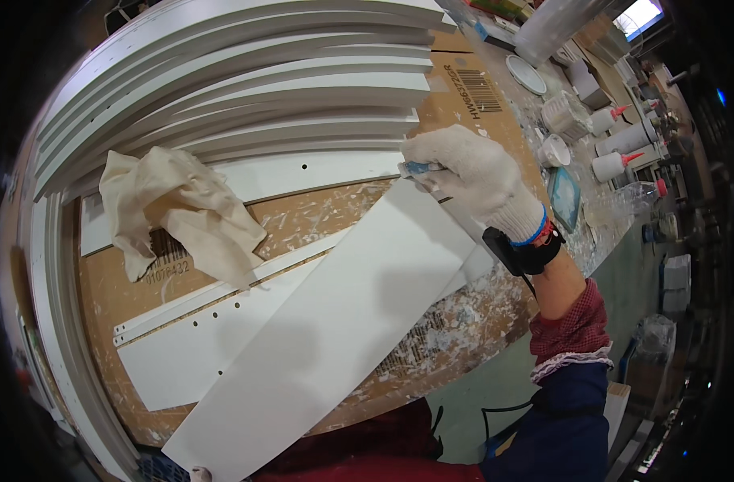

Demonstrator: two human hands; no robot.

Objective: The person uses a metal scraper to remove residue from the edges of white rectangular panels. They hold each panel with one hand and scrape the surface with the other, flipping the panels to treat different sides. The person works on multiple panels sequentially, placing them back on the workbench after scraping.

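Observation:
A long white panel (pixel 343 297) lies slanted across the table, its near end reaching the lower edge of the view. My left hand (pixel 200 475) grips that near end; only a gloved fingertip shows over it. At the far end is my right hand (pixel 475 173) in a white knit glove, closed around a small scraper (pixel 419 168). Some blue shows between the fingers, but most of the tool is hidden. Beneath the slanted panel rests another white panel (pixel 214 337) with several small holes. A crumpled cream cloth (pixel 182 205) lies to the left.
Stacked white boards (pixel 246 88) fill the far left, and more stand along the left edge (pixel 62 297). Flake-strewn cardboard (pixel 463 321) covers the table. At the right are glue bottles with red tips (pixel 612 165), a white tub (pixel 565 116), and a clear plastic bottle (pixel 624 202).

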